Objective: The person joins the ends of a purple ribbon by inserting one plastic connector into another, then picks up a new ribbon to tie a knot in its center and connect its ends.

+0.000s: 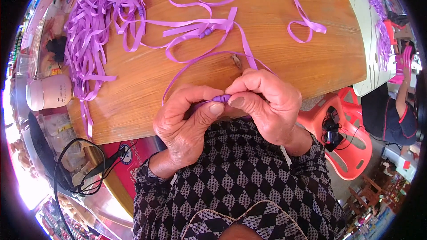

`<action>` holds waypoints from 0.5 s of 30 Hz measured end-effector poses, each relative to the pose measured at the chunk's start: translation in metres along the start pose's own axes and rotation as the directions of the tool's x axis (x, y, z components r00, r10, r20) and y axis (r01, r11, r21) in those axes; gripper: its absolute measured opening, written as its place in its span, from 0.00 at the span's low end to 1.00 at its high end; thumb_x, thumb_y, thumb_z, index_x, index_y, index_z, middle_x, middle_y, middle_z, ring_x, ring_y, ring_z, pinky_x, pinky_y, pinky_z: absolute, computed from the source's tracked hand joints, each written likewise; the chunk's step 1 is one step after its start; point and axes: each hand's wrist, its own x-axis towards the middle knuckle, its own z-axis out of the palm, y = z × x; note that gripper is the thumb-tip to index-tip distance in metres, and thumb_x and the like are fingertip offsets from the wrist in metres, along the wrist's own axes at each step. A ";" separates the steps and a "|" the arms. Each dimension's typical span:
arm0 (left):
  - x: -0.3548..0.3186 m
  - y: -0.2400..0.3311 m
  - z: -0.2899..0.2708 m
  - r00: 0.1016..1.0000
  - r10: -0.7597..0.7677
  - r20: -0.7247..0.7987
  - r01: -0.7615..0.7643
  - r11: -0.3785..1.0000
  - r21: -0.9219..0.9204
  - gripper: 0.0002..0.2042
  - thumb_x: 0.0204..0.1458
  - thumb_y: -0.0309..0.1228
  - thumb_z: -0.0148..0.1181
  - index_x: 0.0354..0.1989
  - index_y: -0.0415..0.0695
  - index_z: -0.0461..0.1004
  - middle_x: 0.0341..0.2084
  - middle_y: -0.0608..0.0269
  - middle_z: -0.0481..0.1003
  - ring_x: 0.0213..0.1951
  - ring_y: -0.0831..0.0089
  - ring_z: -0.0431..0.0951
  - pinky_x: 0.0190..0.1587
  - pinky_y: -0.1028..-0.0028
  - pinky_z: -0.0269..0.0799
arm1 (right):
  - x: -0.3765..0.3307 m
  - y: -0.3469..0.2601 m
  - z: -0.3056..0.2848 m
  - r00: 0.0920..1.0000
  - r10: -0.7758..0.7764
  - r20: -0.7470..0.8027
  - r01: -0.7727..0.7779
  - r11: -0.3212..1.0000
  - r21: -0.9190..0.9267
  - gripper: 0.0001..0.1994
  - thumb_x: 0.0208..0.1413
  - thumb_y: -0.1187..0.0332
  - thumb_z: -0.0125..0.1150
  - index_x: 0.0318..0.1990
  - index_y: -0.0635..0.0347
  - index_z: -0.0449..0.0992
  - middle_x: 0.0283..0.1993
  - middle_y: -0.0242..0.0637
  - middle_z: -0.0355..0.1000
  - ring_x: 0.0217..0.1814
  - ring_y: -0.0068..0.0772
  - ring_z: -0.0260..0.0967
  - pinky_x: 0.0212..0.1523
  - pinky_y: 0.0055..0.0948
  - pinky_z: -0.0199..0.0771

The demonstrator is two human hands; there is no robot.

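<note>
Just past the near edge of the wooden table, my left hand (188,118) and my right hand (268,104) meet in front of my chest. Between both thumbs and forefingers is a small purple plastic clasp (221,99), pinched from either side. A purple ribbon (195,61) arcs up from my hands over the table edge. Where the ribbon joins the clasp is covered by my fingers. Beyond my hands lies another ribbon loop (178,52) with a purple clasp (206,32) on it.
A big heap of purple ribbons (95,22) covers the table's far left and hangs over its edge. One ribbon (307,24) lies far right. A white jar (50,92) and black cables (80,169) are at left. A red plastic chair (351,151) and a person (387,115) are right.
</note>
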 end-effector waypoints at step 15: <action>0.007 0.006 -0.006 0.924 0.368 0.100 -0.377 0.840 0.390 0.09 0.39 0.22 0.65 0.31 0.37 0.75 0.22 0.59 0.75 0.23 0.69 0.75 0.25 0.76 0.70 | -0.007 0.007 0.009 0.998 -0.035 -0.057 0.041 0.994 0.099 0.05 0.48 0.78 0.60 0.30 0.71 0.70 0.23 0.36 0.69 0.23 0.20 0.63 0.24 0.16 0.63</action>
